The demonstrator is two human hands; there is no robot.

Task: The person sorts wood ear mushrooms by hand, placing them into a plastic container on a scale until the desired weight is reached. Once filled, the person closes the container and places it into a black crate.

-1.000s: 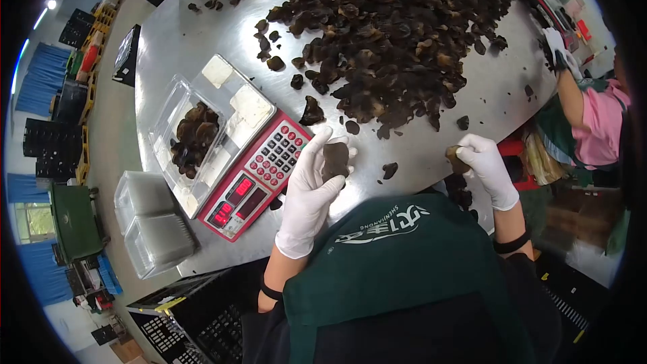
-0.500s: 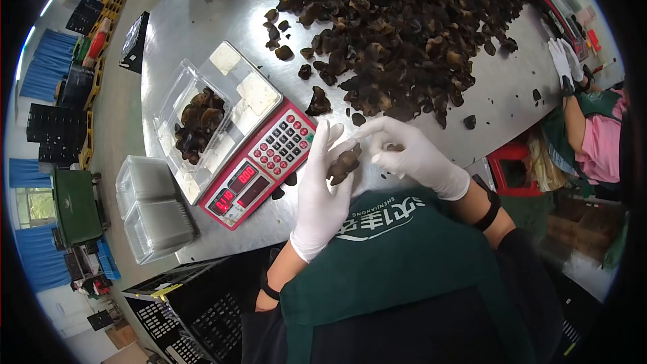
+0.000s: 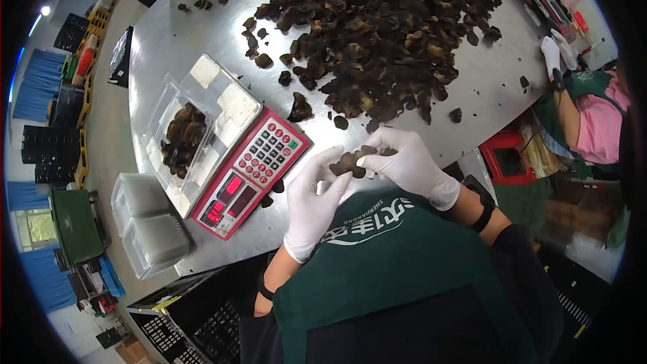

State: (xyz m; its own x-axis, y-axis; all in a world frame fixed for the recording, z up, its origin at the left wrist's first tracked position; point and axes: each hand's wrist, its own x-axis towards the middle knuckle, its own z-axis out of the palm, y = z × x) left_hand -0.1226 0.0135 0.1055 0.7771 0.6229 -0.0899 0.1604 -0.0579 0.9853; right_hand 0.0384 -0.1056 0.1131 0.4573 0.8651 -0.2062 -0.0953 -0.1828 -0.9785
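My left hand (image 3: pixel 313 199), in a white glove, pinches brown wood ear mushrooms (image 3: pixel 347 166) between thumb and fingers. Close against it, my gloved right hand (image 3: pixel 412 167) grips the same small cluster from the other side, its thumb pressed on top. Part of what each hand holds is hidden by the fingers. To the left stands a red digital scale (image 3: pixel 251 165) with lit red digits. A clear plastic tray (image 3: pixel 149 143) rests tilted on the scale's plate, with dark wood ear mushrooms (image 3: pixel 184 136) inside.
A large heap of wood ear mushrooms (image 3: pixel 384 40) covers the far side of the metal table (image 3: pixel 495 98). Stacked clear trays (image 3: pixel 151 229) stand left of the scale. Black crates (image 3: pixel 195 310) sit below the table edge. At right, a co-worker's gloved hand (image 3: pixel 551 57) rests near another scale.
My hands have come together, and the mushroom pieces now meet between them. My right hand has turned thumb-up and lowered slightly. The whole view has shifted a little.
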